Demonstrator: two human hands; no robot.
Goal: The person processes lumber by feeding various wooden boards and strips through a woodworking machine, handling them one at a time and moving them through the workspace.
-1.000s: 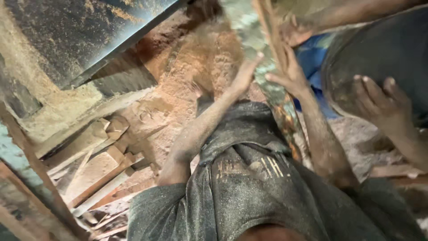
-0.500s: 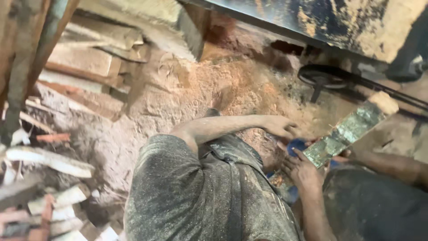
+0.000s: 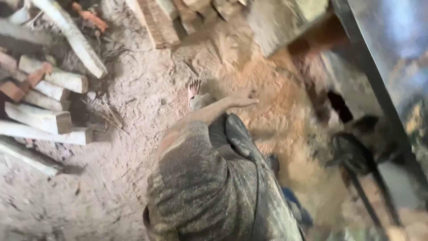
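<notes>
The sawdust heap (image 3: 285, 120) is lying on the dirt floor (image 3: 111, 178) at about two o'clock from the middle of the view, banked against the foot of the dark machine frame (image 3: 379, 80). As a judgement, the main risk is coming from the dark wheel and belt (image 3: 352, 154) sitting at four o'clock. Anyone scooping deeper into the heap is bringing fingers and a loose sleeve near them, and a catch there could pull an arm in. Loose dust could also be hiding splinters or nails from a bare palm. A co-worker's hand (image 3: 244, 97) is reaching out at twelve o'clock over the heap's near edge. The arm is stretching almost straight from a dusty grey sleeve, the palm is facing down, the fingers are lying together and flat, and it is gripping nothing. Whether it is touching the dust I cannot tell through the blur. A bare foot (image 3: 194, 89) is standing just beside it at eleven o'clock. Wooden offcuts (image 3: 49, 102) are piling up at nine o'clock, well apart. The wearer's own hands are not showing.
</notes>
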